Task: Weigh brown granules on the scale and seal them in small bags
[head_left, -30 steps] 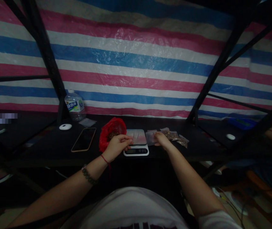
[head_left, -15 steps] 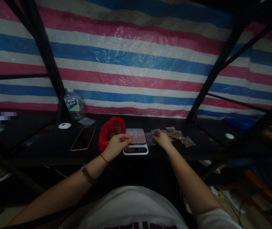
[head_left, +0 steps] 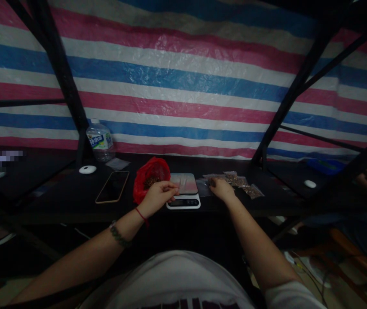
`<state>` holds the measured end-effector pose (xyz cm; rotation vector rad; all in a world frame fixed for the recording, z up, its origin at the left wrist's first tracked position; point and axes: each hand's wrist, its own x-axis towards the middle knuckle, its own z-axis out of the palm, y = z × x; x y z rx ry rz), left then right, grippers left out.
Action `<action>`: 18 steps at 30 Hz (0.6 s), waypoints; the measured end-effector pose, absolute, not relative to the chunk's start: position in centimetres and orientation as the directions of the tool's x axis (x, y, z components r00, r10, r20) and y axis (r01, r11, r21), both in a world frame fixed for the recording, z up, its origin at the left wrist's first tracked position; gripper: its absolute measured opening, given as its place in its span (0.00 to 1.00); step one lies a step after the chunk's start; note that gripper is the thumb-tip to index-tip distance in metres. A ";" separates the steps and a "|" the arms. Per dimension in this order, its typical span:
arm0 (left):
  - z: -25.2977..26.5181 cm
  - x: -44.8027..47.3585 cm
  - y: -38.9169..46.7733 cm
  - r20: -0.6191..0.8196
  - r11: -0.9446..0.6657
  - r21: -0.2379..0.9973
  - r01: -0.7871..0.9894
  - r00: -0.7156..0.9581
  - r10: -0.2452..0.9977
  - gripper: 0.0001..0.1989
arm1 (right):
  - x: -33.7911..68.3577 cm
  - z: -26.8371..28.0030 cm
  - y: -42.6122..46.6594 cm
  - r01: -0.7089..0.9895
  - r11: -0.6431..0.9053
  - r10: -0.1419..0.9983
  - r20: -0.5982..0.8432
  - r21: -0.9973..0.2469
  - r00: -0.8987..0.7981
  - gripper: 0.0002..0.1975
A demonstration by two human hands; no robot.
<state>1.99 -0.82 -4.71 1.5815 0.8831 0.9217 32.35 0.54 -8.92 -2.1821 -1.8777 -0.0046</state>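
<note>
My left hand (head_left: 160, 193) hovers at the left edge of a small white digital scale (head_left: 185, 204), thumb and fingers pinched together. Whatever they hold, if anything, is too small to make out. Close by on the left, a red plastic bag (head_left: 149, 165) gapes open with small brown pieces (head_left: 153, 181) inside. To the right of the scale, my right hand (head_left: 222, 189) has its fingers curled down on a small clear plastic bag (head_left: 204, 187); the fingertips are partly hidden. Beside that hand lie several small clear bags (head_left: 253, 191) filled with brown pieces.
A phone (head_left: 112, 187) lies left of the red bag. Behind it are a clear plastic bottle (head_left: 101, 143), a white oval object (head_left: 87, 170) and clear plastic packets (head_left: 117, 164). Black metal posts (head_left: 69, 86) flank the black table; a striped sheet (head_left: 183, 86) hangs behind.
My right hand has shifted slightly to the right, toward the filled bags. My left hand has stayed in place by the scale.
</note>
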 end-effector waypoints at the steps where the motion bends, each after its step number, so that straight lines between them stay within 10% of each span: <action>1: -4.7 2.0 -0.8 0.122 -0.174 0.981 0.081 0.432 0.894 0.13 | 32.3 -8.9 0.5 0.971 -0.147 0.965 0.187 -0.188 0.183 0.17; 11: -4.2 1.8 -1.0 0.127 -0.170 0.984 0.061 0.435 0.892 0.13 | 33.7 -8.9 0.8 0.893 -0.227 0.806 0.439 -0.390 0.397 0.15; 18: -4.0 1.7 -0.8 0.180 -0.189 0.982 -0.012 0.371 0.911 0.16 | 32.1 -5.4 -0.1 0.724 0.217 0.740 0.594 -0.654 0.315 0.13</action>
